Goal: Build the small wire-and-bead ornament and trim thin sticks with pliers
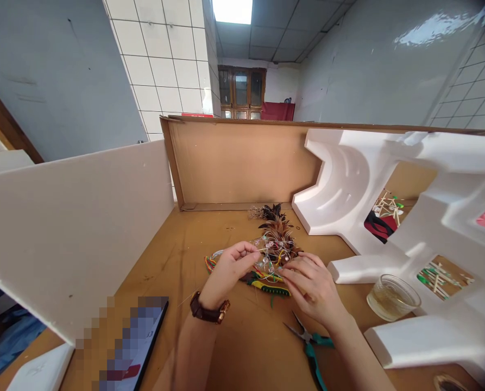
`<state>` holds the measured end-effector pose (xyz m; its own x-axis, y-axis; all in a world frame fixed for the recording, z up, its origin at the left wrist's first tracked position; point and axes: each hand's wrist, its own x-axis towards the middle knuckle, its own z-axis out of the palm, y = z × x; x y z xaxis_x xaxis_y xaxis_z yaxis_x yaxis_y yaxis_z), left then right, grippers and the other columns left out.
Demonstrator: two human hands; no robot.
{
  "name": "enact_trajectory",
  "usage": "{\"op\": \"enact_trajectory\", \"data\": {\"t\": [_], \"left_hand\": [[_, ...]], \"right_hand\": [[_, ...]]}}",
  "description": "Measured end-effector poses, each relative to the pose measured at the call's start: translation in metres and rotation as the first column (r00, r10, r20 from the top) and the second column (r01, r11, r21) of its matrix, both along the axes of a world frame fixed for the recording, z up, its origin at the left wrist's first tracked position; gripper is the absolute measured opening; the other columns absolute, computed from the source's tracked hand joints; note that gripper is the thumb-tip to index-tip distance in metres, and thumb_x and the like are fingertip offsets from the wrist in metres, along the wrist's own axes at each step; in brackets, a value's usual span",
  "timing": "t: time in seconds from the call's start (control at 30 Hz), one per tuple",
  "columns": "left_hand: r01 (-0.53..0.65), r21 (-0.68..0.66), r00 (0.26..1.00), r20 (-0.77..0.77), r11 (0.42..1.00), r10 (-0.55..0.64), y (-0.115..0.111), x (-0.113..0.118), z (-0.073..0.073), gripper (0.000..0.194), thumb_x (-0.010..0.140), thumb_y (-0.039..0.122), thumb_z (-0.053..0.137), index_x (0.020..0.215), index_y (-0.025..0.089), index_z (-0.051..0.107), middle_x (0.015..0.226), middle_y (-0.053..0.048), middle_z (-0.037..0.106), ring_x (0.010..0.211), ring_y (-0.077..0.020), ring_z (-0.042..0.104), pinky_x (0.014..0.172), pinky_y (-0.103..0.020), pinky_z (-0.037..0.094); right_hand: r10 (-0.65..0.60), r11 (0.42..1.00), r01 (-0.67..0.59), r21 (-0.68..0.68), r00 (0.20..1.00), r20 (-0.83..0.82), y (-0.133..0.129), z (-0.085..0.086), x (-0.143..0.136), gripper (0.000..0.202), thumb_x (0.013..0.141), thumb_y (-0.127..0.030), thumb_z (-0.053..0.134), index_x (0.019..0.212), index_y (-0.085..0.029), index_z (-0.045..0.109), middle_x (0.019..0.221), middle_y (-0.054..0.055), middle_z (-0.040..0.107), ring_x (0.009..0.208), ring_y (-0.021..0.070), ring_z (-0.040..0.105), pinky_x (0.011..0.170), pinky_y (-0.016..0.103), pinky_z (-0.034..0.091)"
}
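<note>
My left hand (239, 266), with a brown-strapped watch on its wrist, pinches a thin pale wire (262, 250) between thumb and fingertips. To its right my right hand (310, 279) has its fingers bent at the edge of a tangle of wires and clear beads (270, 259); what its fingertips hold, if anything, is too small to make out. Brown and black feathers (278, 231) lie behind the tangle. Under both hands rests a tool with yellow-green and black handles (272, 288), its head partly hidden. Nearer to me, teal-handled needle-nose pliers (309, 342) lie with jaws apart.
White foam packing (348, 163) stands on the right, sticks with green ends (441, 279) showing through its opening. Beside it is a glass bowl (392, 297). A phone (140, 336) lies front left, near a white panel (79, 233). Cardboard (242, 163) walls the back of the table.
</note>
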<state>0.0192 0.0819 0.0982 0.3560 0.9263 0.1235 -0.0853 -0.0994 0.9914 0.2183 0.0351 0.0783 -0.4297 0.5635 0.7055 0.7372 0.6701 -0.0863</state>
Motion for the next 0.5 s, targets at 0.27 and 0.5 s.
{"op": "enact_trajectory", "data": {"t": [0.27, 0.5], "left_hand": [[0.106, -0.077, 0.986, 0.139, 0.991, -0.095, 0.0051, 0.0028, -0.0069, 0.022, 0.076, 0.036, 0.054, 0.075, 0.014, 0.052, 0.037, 0.010, 0.034, 0.033, -0.0021, 0.020, 0.037, -0.018, 0.013], [0.009, 0.013, 0.994, -0.113, 1.000, -0.007, 0.0030, 0.0073, -0.0082, 0.020, 0.073, 0.036, 0.054, 0.072, 0.017, 0.046, 0.039, 0.010, 0.038, 0.034, -0.0040, 0.027, 0.037, -0.016, 0.021]], "right_hand": [[-0.009, 0.981, 0.014, -0.194, 1.000, 0.027, 0.0012, -0.0044, -0.0021, 0.036, 0.079, -0.007, 0.039, 0.109, -0.021, 0.054, 0.104, 0.005, 0.060, 0.100, 0.0165, 0.052, 0.103, 0.048, 0.027], [-0.093, 0.967, 0.099, -0.233, 0.995, 0.040, -0.0048, -0.0018, -0.0022, 0.042, 0.078, -0.003, 0.034, 0.113, -0.021, 0.049, 0.105, 0.007, 0.058, 0.101, 0.0179, 0.051, 0.097, 0.043, 0.037]]}}
